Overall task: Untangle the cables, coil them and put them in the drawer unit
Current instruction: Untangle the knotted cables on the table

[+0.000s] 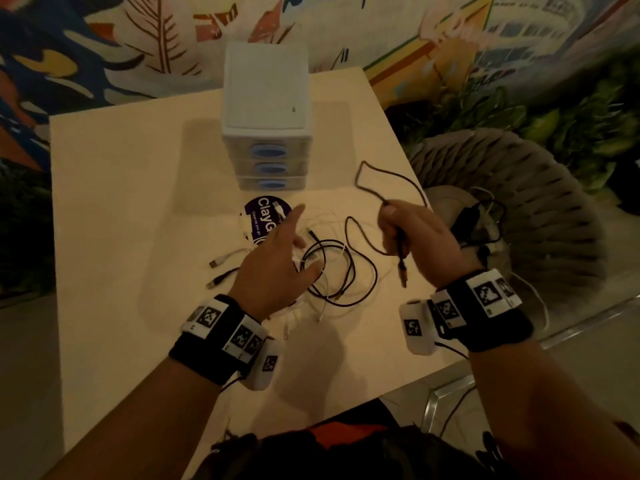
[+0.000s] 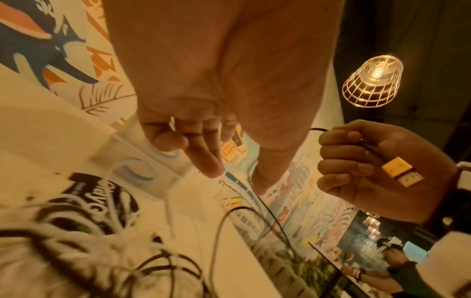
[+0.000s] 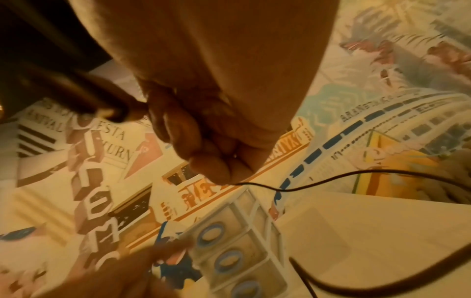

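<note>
Right hand point(image 1: 420, 233), grip clamped on a thin black USB cable point(image 1: 401, 252), lifts it at three o'clock of the tangle; left hand point(image 1: 277, 258) hovers, fingers apart. White three-drawer plastic unit point(image 1: 266, 98) stands at twelve o'clock on the pale surface point(image 1: 121, 202).

Dim, warm amber cast in all three views; colours skew orange-yellow. Only visible source: caged pendant lamp point(image 2: 372, 80) at 2 o'clock in left wrist view, bulb blown out, glare on its wire cage. Head view: table point(image 1: 114, 209) moderately lit; soft double shadows of drawer unit point(image 1: 266, 109) fall toward 9 o'clock; forearm shadow at 6 o'clock; corners darken, strong vignette. Wide-angle bending of table edges near the frame rim. Left wrist view: cable tangle point(image 2: 84, 238) at 7 o'clock smeared by motion blur; palm at 12 o'clock soft, too close for focus. Right wrist view: soft overall; dark blurred mass at 10 o'clock; grain throughout.
</note>
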`<state>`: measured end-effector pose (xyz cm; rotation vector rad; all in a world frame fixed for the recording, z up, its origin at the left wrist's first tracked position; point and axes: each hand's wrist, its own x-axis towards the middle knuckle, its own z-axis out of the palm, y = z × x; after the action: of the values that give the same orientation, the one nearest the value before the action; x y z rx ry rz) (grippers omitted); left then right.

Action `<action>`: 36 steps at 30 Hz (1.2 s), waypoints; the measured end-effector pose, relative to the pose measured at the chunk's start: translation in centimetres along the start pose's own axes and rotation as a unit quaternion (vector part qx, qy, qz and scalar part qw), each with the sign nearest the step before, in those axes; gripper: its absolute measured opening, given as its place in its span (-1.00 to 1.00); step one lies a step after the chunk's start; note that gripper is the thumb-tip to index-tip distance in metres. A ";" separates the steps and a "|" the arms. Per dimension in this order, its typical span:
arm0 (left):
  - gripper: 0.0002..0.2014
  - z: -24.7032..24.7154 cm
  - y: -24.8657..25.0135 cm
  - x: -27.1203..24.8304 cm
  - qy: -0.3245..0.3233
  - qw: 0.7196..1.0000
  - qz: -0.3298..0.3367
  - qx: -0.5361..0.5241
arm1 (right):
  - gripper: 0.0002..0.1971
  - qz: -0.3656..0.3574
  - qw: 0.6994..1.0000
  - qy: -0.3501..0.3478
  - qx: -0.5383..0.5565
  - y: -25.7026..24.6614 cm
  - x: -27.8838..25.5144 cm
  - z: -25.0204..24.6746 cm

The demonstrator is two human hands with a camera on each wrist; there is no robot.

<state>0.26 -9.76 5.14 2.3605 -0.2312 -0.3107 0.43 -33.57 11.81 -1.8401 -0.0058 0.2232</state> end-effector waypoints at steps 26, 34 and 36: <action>-0.68 -7.3 -4.0 -1.0 0.303 0.937 -0.039 -0.168 | -0.48 0.290 0.921 -0.004 -0.261 16.0 1.0 1.9; -0.66 -7.9 -4.4 -2.2 0.316 0.927 -0.021 -0.200 | -0.83 0.243 0.945 0.054 -0.211 15.3 2.5 1.5; -0.63 -7.9 -4.7 -2.2 0.322 0.925 -0.013 -0.202 | -0.86 0.201 0.964 0.082 -0.154 13.3 2.5 0.6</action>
<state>0.78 -0.66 7.76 1.9290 0.1673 0.3800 1.29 -36.44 -1.44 -2.1538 0.4762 0.3678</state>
